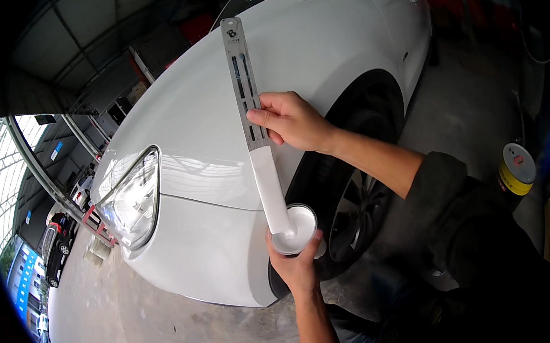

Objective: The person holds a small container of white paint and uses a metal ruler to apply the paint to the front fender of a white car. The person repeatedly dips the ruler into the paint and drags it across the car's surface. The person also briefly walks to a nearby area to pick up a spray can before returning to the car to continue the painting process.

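Observation:
My right hand (294, 120) pinches a flat metal paint stirring stick (236, 66) around its slotted middle. Thick white paint (268, 185) coats the stick's lower length. Its tip slants down into a small round cup (315, 218) of white paint, at the cup's left side. From below and the near side, my left hand (298, 272) grips this cup, thumb on the right and a finger on the left. Both hands are in front of a white car's front fender (221, 229), close to the wheel arch.
The car's headlight (133, 200) is at left and its front wheel (355, 217) just right of the cup. A yellow can with a grey lid (518, 164) stands at the far right. A dark car (60, 241) is farther off at left, near a metal post (38, 162).

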Demonstrator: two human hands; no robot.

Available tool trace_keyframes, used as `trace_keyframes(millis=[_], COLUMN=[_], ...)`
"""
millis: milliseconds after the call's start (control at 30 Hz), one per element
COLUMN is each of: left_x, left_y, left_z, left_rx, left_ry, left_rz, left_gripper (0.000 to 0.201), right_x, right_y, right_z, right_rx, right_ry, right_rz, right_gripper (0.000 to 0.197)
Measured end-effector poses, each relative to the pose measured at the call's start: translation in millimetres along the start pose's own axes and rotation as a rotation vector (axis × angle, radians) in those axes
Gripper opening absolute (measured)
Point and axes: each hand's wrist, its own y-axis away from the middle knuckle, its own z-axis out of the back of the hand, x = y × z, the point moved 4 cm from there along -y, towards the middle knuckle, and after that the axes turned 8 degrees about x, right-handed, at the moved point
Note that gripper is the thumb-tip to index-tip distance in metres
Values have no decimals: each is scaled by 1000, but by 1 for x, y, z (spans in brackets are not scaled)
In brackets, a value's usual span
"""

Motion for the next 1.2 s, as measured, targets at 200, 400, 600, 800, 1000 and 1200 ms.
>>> trace_keyframes(millis=[200,400,600,800,1000,1200], left_x=[2,-3,-4,1,1,1], left_y=[3,5,2,2,0,3], left_z=[-2,-4,-5,-1,-4,-3], left_rx=[-7,20,41,60,51,52], left_ry=[-4,-5,3,33,32,14], left_rz=[-7,-31,-99,-85,-91,-113], left_gripper=[78,76,60,70,67,58], right_x=[3,4,1,-5,-8,-6], right_y=[1,0,-2,-3,-7,-2], right_z=[3,3,0,0,3,0], right_rx=[-4,0,14,8,17,23], right_ry=[80,46,63,68,65,78], right_rz=[-3,-28,-19,-2,16,-7], right_gripper=[30,31,35,32,30,30])
